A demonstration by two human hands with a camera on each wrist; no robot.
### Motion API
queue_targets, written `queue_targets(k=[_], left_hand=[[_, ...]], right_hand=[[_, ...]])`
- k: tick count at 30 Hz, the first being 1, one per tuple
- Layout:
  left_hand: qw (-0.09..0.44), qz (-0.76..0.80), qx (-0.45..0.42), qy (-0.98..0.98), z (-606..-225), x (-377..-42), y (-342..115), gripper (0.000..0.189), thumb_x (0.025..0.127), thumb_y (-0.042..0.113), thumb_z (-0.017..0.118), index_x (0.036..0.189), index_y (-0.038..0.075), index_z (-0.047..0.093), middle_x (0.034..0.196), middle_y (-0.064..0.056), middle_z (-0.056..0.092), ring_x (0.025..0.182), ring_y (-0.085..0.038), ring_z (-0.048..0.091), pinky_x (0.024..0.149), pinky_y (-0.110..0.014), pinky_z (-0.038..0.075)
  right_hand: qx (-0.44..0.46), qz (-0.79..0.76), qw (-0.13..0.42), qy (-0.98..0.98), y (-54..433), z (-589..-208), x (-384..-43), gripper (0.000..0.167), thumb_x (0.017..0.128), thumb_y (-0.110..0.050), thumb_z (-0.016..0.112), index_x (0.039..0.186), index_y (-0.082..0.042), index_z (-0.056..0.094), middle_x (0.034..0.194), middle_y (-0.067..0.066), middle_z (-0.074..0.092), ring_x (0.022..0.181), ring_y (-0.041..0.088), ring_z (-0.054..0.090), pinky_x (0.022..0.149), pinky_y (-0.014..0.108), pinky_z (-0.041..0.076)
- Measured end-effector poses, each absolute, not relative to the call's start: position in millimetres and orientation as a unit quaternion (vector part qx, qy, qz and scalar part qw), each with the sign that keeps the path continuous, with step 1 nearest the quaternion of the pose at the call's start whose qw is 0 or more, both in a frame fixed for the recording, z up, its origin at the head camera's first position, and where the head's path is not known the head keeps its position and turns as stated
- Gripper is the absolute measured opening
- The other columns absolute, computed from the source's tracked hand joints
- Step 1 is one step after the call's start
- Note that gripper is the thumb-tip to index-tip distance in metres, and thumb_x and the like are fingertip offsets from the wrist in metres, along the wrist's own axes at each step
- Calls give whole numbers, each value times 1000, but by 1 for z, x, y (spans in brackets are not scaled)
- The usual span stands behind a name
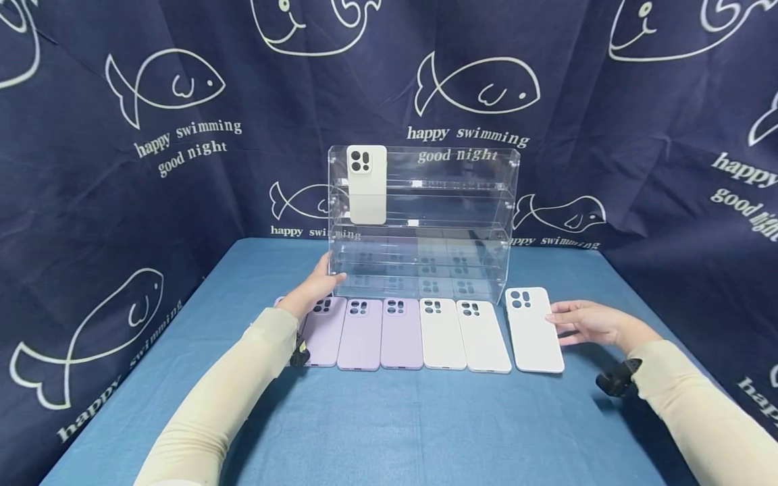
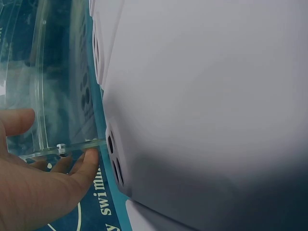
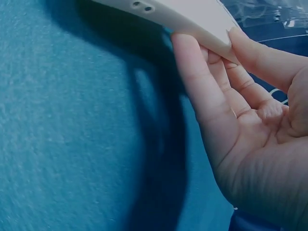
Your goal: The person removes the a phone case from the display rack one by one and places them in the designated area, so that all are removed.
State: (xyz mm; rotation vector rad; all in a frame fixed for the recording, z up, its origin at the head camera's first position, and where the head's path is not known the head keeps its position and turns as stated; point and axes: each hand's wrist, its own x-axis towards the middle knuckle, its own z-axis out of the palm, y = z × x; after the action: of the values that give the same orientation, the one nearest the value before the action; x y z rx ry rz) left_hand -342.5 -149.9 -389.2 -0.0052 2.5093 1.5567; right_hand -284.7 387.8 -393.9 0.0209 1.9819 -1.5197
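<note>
My right hand (image 1: 580, 322) pinches a white phone case (image 1: 535, 331) by its right edge. In the right wrist view the thumb lies on one face and the fingers (image 3: 197, 77) on the other, and the case's edge is raised off the cloth, casting a shadow. At the rack's lower left side, my left hand (image 1: 315, 287) grips the side panel of a clear acrylic display rack (image 1: 450, 202). The left wrist view has thumb and fingers on either side of that panel (image 2: 79, 146). One white phone case (image 1: 367, 189) leans in the rack's upper left.
In front of the rack lies a row: several purple phone cases (image 1: 360, 337) at left, partly behind my left forearm, then two white phone cases (image 1: 444, 337). Blue cloth (image 1: 389, 425) covers the table. A dark fish-print curtain (image 1: 328, 101) hangs behind and at both sides.
</note>
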Motion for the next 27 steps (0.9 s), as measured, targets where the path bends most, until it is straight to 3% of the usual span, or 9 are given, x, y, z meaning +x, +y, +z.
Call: queue_targets(k=[10,27], left_hand=[[100,527,-8,844,-390,-344,-148,77,101,19,48,157,17,-4,164,-14,-2,150,-35,1,122,-56,2],[92,529,-6,844,-392,-344,-149,76,100,19,49,157,16,-3,164,-15,0,150,-35,2,122,-55,3]], right_hand=[[54,-554,310,771,379,-405,-281,60,98,-21,59,142,10,32,100,-2,70,94,13,66,90,39,58],[71,-527,282,799,366,-405,-278,63,95,-22,64,142,9,36,90,-1,70,83,12,66,81,32,60]])
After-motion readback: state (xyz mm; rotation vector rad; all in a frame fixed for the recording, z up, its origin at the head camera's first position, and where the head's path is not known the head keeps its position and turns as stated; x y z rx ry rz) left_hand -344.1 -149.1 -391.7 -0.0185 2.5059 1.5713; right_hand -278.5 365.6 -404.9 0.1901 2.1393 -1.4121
